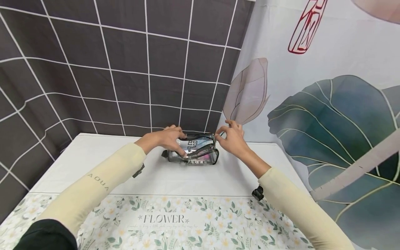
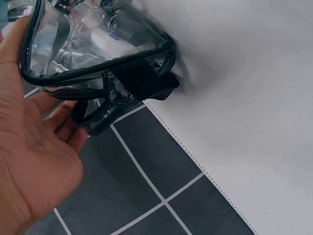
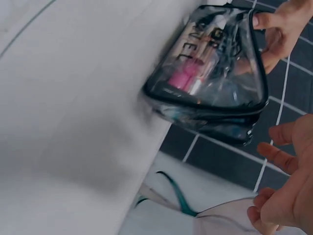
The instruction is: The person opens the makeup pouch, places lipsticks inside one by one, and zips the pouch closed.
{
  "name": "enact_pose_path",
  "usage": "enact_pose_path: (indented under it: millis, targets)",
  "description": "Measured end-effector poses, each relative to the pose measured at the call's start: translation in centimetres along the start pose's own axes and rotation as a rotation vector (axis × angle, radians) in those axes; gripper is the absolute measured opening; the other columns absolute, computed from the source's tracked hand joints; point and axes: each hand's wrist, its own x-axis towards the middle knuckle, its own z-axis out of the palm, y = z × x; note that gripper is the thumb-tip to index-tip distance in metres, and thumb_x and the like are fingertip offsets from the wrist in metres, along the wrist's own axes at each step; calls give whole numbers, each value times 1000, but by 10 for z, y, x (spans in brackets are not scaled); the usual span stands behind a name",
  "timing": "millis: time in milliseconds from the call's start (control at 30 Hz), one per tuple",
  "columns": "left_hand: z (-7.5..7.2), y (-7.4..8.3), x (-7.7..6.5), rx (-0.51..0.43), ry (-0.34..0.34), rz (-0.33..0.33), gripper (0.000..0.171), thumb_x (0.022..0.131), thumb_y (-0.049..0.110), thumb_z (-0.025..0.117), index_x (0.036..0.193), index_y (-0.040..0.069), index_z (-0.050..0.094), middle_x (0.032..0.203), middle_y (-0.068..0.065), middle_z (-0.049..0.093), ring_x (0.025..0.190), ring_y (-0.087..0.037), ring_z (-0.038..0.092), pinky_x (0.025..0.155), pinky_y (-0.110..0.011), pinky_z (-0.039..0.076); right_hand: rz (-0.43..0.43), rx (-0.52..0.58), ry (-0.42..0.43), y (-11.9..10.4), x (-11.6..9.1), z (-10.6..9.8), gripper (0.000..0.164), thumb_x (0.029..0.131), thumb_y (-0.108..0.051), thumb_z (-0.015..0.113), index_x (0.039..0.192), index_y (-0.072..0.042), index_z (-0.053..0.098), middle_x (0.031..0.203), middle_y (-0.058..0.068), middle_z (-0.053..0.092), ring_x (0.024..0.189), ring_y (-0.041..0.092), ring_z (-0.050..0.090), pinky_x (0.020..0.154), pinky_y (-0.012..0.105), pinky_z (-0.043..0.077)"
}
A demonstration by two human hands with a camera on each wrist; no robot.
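A clear toiletry bag (image 1: 203,157) with black trim and printed lettering stands at the back of the white table surface. Through its walls I see a pink item (image 3: 183,78) and several small bottles and tubes. My left hand (image 1: 168,139) grips the bag's left part, thumb on the front and fingers behind. In the left wrist view, a black strap loop (image 2: 142,81) sticks out from the bag's end. At the right end is my right hand (image 1: 232,139), fingers bent and spread. The right wrist view shows its fingertips (image 3: 266,148) just off the bag's corner.
A dark grid-patterned cloth (image 1: 125,83) hangs close behind the table. To the right hangs a pale cloth with printed leaves (image 1: 337,121). Along the front of the white table (image 1: 187,180) lies a floral mat (image 1: 175,232) printed with FLOWER.
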Motion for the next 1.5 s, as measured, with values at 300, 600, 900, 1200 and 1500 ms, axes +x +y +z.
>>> enact_pose_path:
  millis: [300,600,900,1200,1500]
  targets:
    - [-3,1,0,24,81,73,75,100,53,75,156,4,67,152,-16,62,123,-29,49,114,-52,40,159,29,-137,28,-7,14,39,110,-29,66,126,3,82,167,35,51,161,58,37,130,74,30]
    - [8,17,4,49,197,69,116,87,77,80,173,8,45,166,-16,50,143,-38,47,117,-56,39,277,228,-275,37,-17,26,42,113,-27,57,133,3,78,161,29,60,156,52,50,128,67,43]
    - [18,24,3,81,122,25,127,80,76,85,178,12,36,174,-16,41,154,-42,43,127,-64,32,319,321,-324,40,-18,30,46,114,-20,51,141,10,73,165,31,57,159,52,49,134,66,37]
    - [22,18,7,47,187,55,119,78,74,88,173,14,47,163,-12,50,138,-33,47,106,-55,37,391,371,-400,46,-15,32,56,111,-16,49,156,16,55,173,35,44,166,54,35,139,66,26]
    - [19,19,3,19,237,74,108,78,67,94,165,14,58,154,-10,58,136,-32,51,100,-49,37,429,398,-447,52,-11,24,51,109,-16,53,148,14,65,174,34,43,169,55,29,139,69,20]
